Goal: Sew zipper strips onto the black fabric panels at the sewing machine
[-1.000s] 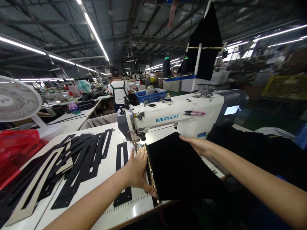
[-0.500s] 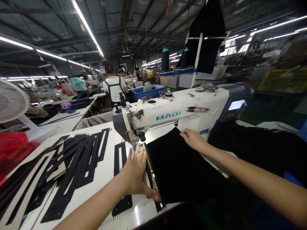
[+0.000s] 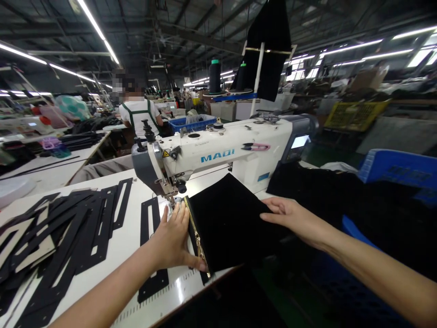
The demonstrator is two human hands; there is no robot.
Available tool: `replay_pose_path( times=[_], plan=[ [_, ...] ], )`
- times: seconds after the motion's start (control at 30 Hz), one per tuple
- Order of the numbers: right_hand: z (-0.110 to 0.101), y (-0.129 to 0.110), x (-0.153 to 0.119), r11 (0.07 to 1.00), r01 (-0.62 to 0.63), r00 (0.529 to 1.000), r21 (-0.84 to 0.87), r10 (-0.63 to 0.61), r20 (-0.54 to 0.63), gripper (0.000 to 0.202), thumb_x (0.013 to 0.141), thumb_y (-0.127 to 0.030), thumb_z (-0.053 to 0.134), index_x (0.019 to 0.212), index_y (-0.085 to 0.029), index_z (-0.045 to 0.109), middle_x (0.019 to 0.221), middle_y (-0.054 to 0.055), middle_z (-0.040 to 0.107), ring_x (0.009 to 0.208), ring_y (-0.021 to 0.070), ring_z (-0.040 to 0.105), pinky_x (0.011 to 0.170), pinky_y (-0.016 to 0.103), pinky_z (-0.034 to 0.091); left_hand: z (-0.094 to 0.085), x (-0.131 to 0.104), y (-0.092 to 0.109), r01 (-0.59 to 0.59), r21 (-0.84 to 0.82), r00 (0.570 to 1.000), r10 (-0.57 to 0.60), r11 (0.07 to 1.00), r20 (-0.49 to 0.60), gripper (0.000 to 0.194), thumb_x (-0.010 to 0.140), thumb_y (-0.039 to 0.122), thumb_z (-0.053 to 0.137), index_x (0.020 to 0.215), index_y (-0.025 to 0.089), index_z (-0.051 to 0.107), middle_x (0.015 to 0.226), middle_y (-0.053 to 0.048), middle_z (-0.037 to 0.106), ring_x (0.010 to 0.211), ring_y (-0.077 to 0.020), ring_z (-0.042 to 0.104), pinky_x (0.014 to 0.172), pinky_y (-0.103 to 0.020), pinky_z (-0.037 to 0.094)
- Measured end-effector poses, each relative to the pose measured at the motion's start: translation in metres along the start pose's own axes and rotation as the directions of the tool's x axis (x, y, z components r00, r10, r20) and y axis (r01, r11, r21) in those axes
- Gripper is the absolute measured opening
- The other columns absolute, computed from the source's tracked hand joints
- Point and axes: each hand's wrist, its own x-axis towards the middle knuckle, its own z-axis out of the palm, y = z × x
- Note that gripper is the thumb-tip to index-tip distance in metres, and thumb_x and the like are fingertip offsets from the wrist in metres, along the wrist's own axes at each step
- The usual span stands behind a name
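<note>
A black fabric panel (image 3: 232, 218) lies on the sewing machine bed, with a gold-toothed zipper (image 3: 195, 228) along its left edge. My left hand (image 3: 174, 239) rests flat with fingers spread beside the presser foot (image 3: 172, 199), its thumb on the zipper near the gold puller. At the panel's right edge is my right hand (image 3: 283, 212), its fingers partly curled and its thumb apart from them, touching the fabric. The white sewing machine (image 3: 218, 152) stands just behind the panel. Partly under my left hand lies a black slotted strip (image 3: 148, 228).
Black and beige slotted pieces (image 3: 78, 228) are heaped on the table at left. Blue crates (image 3: 392, 168) and dark fabric (image 3: 324, 191) are at right. Thread cones (image 3: 215, 77) stand behind the machine. Another person (image 3: 139, 114) sits beyond, back turned. Pink-handled snips (image 3: 256, 146) lie against the machine arm.
My right hand has slid from the panel's far corner down along its right edge, toward me. The left hand keeps its place on the zipper. The whole view has shifted to the right.
</note>
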Motion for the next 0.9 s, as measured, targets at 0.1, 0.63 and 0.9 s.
replay_pose_path(
  times=[0.1,0.63,0.9],
  plan=[
    [-0.008,0.016,0.0,0.987,-0.123,0.992,-0.102,0.122,-0.017,0.025,0.063,-0.039,0.067,0.071,-0.019,0.053,0.063,-0.002,0.06,0.055,0.0125,0.057,0.051,0.023,0.045,0.001,0.0,0.0,-0.003,-0.001,1.0,0.003,1.0,-0.011,0.134,0.047,0.088,0.044,0.142,0.003,0.006,0.144,-0.025,0.001,0.133,-0.0387,-0.001,0.106,-0.057,-0.003],
    [-0.011,0.019,0.057,0.726,-0.069,0.977,-0.684,-0.087,-0.192,0.017,0.081,-0.029,0.053,0.091,-0.015,0.057,0.067,0.005,0.063,0.067,0.0212,0.062,0.061,0.029,0.045,-0.005,-0.004,0.006,0.028,-0.033,0.999,-0.027,0.999,0.026,0.13,0.052,0.082,0.049,0.141,-0.002,0.005,0.145,-0.025,-0.001,0.134,-0.0374,-0.006,0.106,-0.057,-0.004],
    [0.049,-0.013,0.043,0.042,0.149,0.935,-0.988,-0.332,0.127,0.025,0.083,-0.016,0.043,0.098,-0.014,0.063,0.101,0.018,0.064,0.094,0.0318,0.06,0.081,0.044,0.046,0.001,-0.003,0.0,-0.032,-0.034,0.999,0.033,0.999,0.014,0.126,0.055,0.081,0.046,0.141,-0.001,0.004,0.145,-0.024,-0.002,0.134,-0.0361,-0.009,0.106,-0.055,-0.006]
  ],
)
